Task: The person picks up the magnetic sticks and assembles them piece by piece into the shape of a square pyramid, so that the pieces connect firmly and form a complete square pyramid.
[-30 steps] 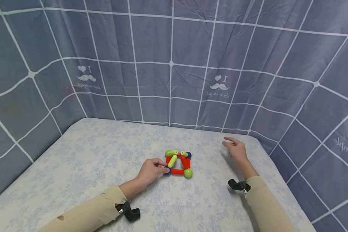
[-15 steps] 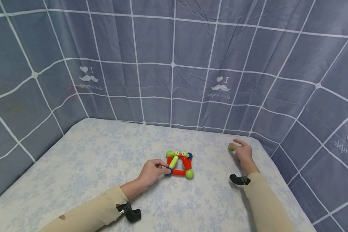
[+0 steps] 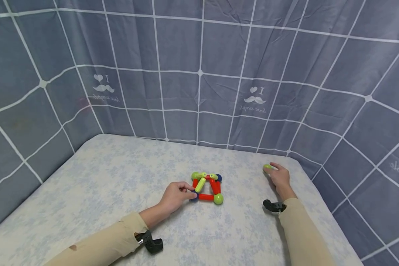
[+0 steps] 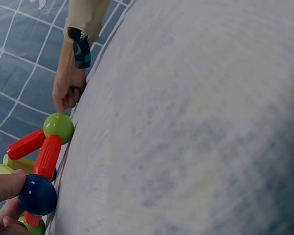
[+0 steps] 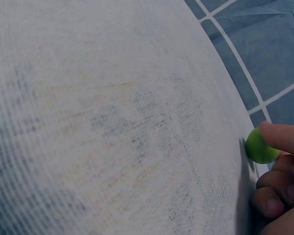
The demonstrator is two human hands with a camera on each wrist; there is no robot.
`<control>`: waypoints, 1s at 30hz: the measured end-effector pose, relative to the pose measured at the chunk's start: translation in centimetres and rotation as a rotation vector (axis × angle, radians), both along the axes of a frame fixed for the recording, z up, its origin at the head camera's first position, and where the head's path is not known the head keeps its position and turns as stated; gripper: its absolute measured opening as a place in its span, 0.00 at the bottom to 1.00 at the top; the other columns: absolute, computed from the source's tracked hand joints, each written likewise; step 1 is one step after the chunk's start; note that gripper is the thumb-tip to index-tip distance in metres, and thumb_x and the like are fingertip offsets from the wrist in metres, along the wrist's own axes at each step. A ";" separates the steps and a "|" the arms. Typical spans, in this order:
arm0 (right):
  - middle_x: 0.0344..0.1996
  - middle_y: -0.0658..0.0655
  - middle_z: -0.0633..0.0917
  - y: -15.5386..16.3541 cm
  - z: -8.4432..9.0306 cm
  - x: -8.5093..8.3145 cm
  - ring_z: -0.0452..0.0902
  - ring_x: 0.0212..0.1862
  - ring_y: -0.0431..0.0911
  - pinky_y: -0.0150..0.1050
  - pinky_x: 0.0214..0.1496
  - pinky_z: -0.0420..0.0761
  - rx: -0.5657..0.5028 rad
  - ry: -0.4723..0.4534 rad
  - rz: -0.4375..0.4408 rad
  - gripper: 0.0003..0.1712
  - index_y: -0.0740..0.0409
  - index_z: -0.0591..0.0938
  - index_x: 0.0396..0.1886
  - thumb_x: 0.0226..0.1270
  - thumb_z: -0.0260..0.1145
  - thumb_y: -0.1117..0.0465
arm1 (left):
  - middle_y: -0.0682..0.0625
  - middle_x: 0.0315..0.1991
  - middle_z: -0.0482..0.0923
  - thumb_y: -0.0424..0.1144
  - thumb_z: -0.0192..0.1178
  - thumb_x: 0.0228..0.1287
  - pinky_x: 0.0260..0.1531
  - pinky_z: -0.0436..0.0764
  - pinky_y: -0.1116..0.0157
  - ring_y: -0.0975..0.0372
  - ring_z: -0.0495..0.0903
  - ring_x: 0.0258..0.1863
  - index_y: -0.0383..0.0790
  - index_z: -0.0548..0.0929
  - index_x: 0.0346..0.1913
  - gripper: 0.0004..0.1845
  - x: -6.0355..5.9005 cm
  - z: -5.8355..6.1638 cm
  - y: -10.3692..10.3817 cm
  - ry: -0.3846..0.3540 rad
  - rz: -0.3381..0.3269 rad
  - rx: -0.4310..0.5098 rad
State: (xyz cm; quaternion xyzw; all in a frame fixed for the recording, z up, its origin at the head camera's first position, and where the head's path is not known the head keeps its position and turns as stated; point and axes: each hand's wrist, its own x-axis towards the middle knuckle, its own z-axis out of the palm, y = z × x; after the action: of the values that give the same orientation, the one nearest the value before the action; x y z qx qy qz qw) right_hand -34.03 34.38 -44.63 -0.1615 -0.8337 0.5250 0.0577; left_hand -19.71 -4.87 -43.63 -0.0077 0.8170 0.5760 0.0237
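A small frame of magnetic rods and balls lies mid-table, built of red rods (image 3: 206,197), light green rods (image 3: 201,184), green balls (image 3: 218,198) and dark blue balls. My left hand (image 3: 174,197) pinches its front-left dark blue ball (image 4: 37,196) between thumb and fingers. Two of the light green rods slant up with their ends free near the back. Away to the right, my right hand (image 3: 280,178) pinches a separate green ball (image 5: 260,147) between thumb and fingers, close to the cloth. The palm side of that hand is hidden in the head view.
A pale cloth with a blue floral print (image 3: 129,170) covers the table. Grey-blue curtains with white grid lines (image 3: 173,92) hang behind it and along both sides. Each wrist carries a black camera mount (image 3: 153,244).
My right hand has shifted slightly right and down, and the green ball, mostly hidden earlier, now shows in its fingertips. The left hand stays on the dark blue ball.
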 end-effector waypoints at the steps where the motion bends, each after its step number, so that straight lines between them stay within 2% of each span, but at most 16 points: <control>1: 0.76 0.69 0.62 0.0 0.0 0.0 0.56 0.76 0.63 0.56 0.74 0.62 0.012 -0.005 0.000 0.34 0.62 0.72 0.72 0.69 0.67 0.57 | 0.54 0.19 0.66 0.37 0.75 0.54 0.27 0.63 0.67 0.61 0.64 0.23 0.43 0.90 0.37 0.07 0.0 0.0 0.0 0.004 -0.003 -0.001; 8: 0.72 0.71 0.66 -0.2 0.3 -0.1 0.56 0.75 0.65 0.56 0.74 0.62 0.056 -0.014 0.005 0.32 0.68 0.72 0.70 0.71 0.64 0.57 | 0.54 0.20 0.65 0.38 0.75 0.54 0.26 0.62 0.67 0.61 0.64 0.23 0.43 0.90 0.37 0.08 0.0 0.3 0.0 -0.003 -0.001 0.001; 21: 0.71 0.69 0.69 0.2 -0.3 0.1 0.59 0.74 0.63 0.55 0.74 0.63 0.066 -0.018 0.021 0.31 0.67 0.75 0.67 0.69 0.66 0.56 | 0.54 0.18 0.65 0.37 0.75 0.54 0.27 0.63 0.66 0.61 0.63 0.22 0.42 0.90 0.37 0.08 0.1 0.0 0.3 0.011 -0.004 0.014; 26: 0.72 0.69 0.68 0.2 -0.1 0.0 0.61 0.73 0.61 0.56 0.72 0.66 0.064 -0.044 0.063 0.33 0.65 0.75 0.68 0.69 0.67 0.53 | 0.54 0.19 0.66 0.38 0.75 0.54 0.26 0.63 0.66 0.61 0.63 0.22 0.42 0.90 0.37 0.08 0.2 0.0 0.4 0.005 -0.008 0.003; 29: 0.71 0.67 0.69 -0.2 0.4 0.1 0.67 0.68 0.58 0.53 0.66 0.70 0.078 -0.051 0.090 0.33 0.63 0.76 0.68 0.69 0.68 0.51 | 0.54 0.20 0.67 0.38 0.75 0.54 0.26 0.64 0.66 0.61 0.64 0.22 0.43 0.90 0.37 0.08 0.1 0.1 0.3 -0.002 -0.002 -0.003; 30: 0.70 0.67 0.70 -0.4 0.5 0.2 0.71 0.62 0.58 0.51 0.61 0.73 0.079 -0.050 0.100 0.33 0.63 0.76 0.68 0.69 0.68 0.51 | 0.54 0.20 0.67 0.38 0.75 0.54 0.26 0.64 0.66 0.61 0.64 0.22 0.43 0.90 0.37 0.08 0.0 0.1 0.3 0.000 -0.002 -0.005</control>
State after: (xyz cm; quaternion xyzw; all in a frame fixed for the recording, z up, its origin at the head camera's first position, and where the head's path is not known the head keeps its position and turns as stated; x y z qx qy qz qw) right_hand -33.82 33.96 -44.09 -0.1303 -0.8620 0.4896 0.0171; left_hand -19.67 -4.55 -43.50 -0.0070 0.8185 0.5739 0.0240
